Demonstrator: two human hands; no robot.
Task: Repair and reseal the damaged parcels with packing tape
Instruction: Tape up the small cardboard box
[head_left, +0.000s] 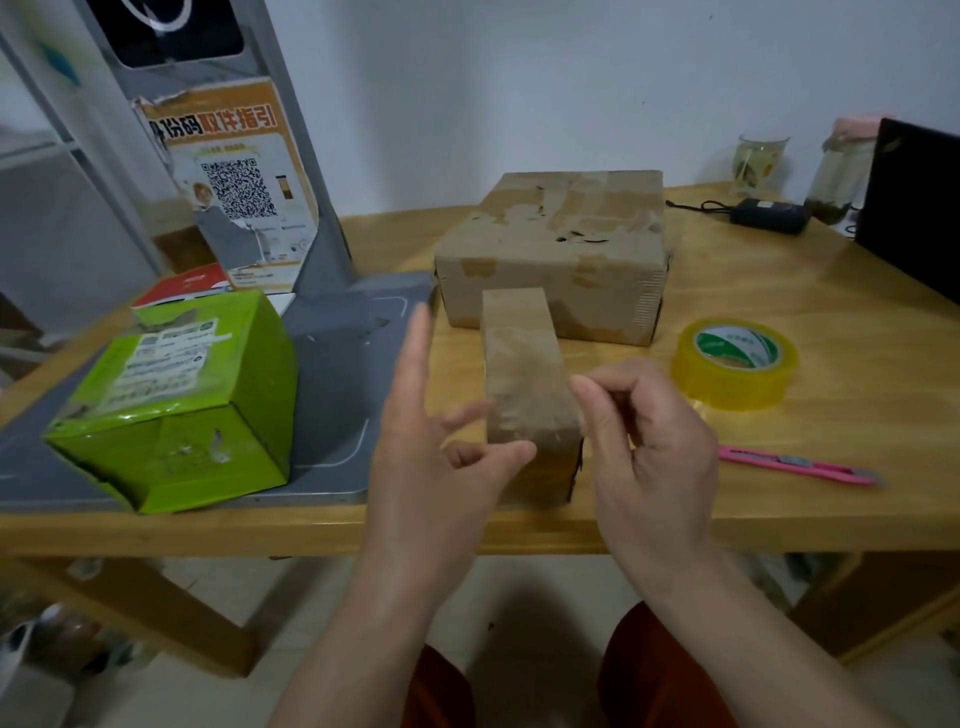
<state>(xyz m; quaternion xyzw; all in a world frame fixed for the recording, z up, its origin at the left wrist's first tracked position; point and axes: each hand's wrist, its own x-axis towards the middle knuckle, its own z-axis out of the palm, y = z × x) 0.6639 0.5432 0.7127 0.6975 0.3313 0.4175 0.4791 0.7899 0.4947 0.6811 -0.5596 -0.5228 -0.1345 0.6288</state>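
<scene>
Wooden table, pale yellowish top with a glossy finish, white wall behind, pale tiled floor below. Between the two hands: small brown box, narrow, standing on the table near its front edge, scuffed tape on its top. Left hand just left of that box, fingers spread and mostly straight, thumb tip at the box's near corner, contact unclear. Right hand just right of the box, fingers loosely curled, thumb and forefinger close together near the box's top edge; cannot tell if anything is pinched. Beyond the hands: large brown box, flat, patched with old tape, touching the small box's far end. Right of the right hand: roll of yellow packing tape lying flat, and closer in, a pink utility knife on the table. Left of the left hand: green box, dented, tilted, sitting on a grey scale platform with a grey post carrying a QR-code poster. Far right: black power adapter, two glass jars, dark laptop screen.
</scene>
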